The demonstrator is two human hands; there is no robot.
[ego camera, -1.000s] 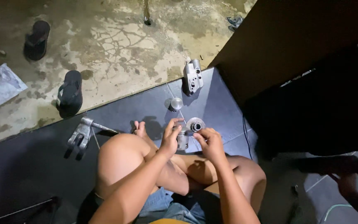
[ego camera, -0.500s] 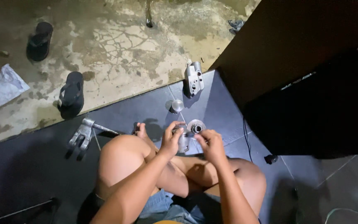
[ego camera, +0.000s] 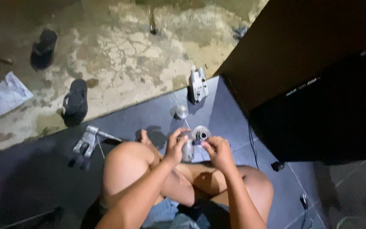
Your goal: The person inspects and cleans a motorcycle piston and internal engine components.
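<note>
1. I read this as a fit-up step: both hands work one small part over the lap, at 6 o'clock from the frame centre.
2. Left hand [ego camera: 175, 148] has its fingers curled tight around a grey metal cylinder [ego camera: 187, 149], thumb on top.
3. Right hand [ego camera: 217, 152] has its fingertips pressed together, pinching the cylinder's end or some small piece there; I can't tell which.
4. A flanged metal disc [ego camera: 201, 134] lies on the dark tile at 12 o'clock from the hands, just beside them.
5. A small round cap [ego camera: 181, 112] sits further out at 12, with a grey cast housing [ego camera: 198, 85] beyond it.
6. A metal bracket [ego camera: 86, 144] lies at 9 o'clock, past the knee.
7. My guess is that the next move needs a steady left grip and fine right-hand alignment.
</note>
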